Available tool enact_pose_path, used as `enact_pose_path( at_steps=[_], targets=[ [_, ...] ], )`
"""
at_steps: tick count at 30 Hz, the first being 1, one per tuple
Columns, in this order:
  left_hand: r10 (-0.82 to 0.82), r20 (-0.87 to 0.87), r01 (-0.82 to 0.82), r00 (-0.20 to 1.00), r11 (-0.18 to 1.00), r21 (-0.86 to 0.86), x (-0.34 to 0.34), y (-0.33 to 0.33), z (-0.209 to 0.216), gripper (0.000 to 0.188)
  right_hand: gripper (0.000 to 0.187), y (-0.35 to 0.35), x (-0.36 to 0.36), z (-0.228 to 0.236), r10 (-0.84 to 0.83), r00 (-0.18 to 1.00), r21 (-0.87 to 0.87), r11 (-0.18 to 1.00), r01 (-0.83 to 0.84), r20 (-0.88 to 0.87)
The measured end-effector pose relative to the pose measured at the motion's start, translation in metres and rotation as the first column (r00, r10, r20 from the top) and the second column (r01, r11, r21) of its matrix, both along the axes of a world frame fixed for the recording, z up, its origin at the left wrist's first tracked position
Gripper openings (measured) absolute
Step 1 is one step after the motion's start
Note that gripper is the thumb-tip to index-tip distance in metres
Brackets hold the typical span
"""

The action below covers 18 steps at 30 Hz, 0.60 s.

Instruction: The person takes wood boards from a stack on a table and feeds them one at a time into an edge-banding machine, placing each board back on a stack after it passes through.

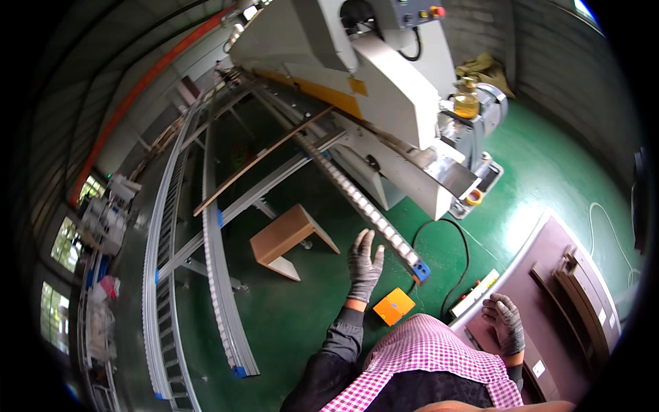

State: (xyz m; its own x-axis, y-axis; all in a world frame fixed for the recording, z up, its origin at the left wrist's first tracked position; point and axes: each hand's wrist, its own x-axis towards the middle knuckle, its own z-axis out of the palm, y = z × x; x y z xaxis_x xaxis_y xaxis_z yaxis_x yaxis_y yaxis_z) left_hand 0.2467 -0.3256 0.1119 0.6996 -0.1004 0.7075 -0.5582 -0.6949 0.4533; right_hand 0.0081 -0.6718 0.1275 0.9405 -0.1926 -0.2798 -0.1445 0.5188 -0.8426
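Note:
My left hand (365, 266), in a grey work glove, is held out with its fingers apart and nothing in it. It is just left of the blue-capped end of a roller rail (381, 223). My right hand (505, 323), gloved alike, hangs loosely with bent fingers over the near edge of a stack of brownish-purple boards (559, 275). I see nothing in its fingers, and whether it touches the boards I cannot tell. A long narrow wooden strip (257, 165) lies slantwise across the rails ahead.
A large white machine (405, 89) with a yellow band stands ahead, an oil jar (466, 99) at its end. Other roller rails (218, 288) run along the left. On the green floor are a bent brown panel piece (292, 233), an orange box (395, 307) and a black cable (467, 254).

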Motion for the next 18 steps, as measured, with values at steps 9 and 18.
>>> enact_pose_path(
  at_steps=[9, 18],
  targets=[
    [0.447, -0.125, -0.422, 0.886, 0.888, 0.183, 0.025, 0.158, 0.0, 0.076, 0.045, 0.06, 0.087, 0.027, 0.376, 0.925, -0.096, 0.92, -0.38, -0.055],
    [0.558, -0.174, -0.511, 0.812, 0.822, 0.251, 0.167, 0.203, 0.005, 0.094, 0.037, 0.053, 0.109, 0.02, 0.28, 0.945, -0.184, 0.933, -0.31, -0.171]
  ],
)
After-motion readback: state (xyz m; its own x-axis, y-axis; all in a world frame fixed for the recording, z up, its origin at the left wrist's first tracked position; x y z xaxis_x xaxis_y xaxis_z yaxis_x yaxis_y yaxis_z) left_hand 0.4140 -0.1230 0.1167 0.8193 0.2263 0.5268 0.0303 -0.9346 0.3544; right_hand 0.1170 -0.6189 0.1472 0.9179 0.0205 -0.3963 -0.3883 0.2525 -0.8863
